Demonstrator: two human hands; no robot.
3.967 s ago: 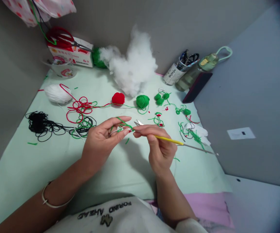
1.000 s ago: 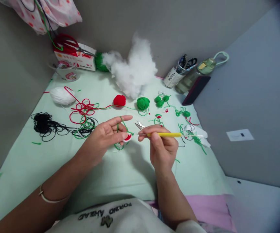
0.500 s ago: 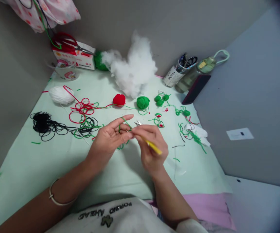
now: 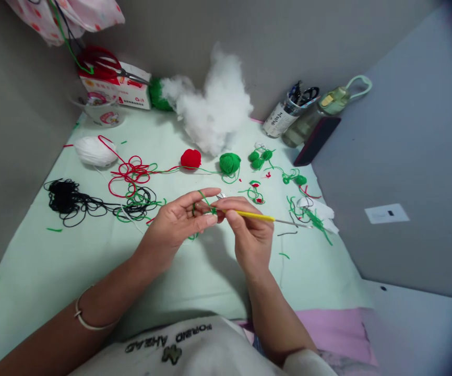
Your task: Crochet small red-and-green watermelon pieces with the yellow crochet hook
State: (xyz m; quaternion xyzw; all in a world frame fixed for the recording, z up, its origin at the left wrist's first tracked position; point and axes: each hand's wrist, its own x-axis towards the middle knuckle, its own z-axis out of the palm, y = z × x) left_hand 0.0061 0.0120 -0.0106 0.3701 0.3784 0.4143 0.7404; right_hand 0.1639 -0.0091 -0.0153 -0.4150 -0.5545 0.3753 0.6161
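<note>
Resting at the left hand's [image 4: 173,220] fingertips, a green crochet piece [image 4: 214,211] is being pinched above the table [image 4: 194,284], green yarn [image 4: 203,198] running over that hand's extended index finger. The right hand [image 4: 252,241] is gripping a yellow-handled hook [image 4: 254,215], one end at the piece. Beyond, a red ball [image 4: 190,159] and a green ball [image 4: 229,163] are lying before white stuffing [image 4: 215,109].

Probable hook [image 4: 255,215] in right hand [image 4: 251,235]

Soft, even light, faint shadows, blackened top-right corner
</note>
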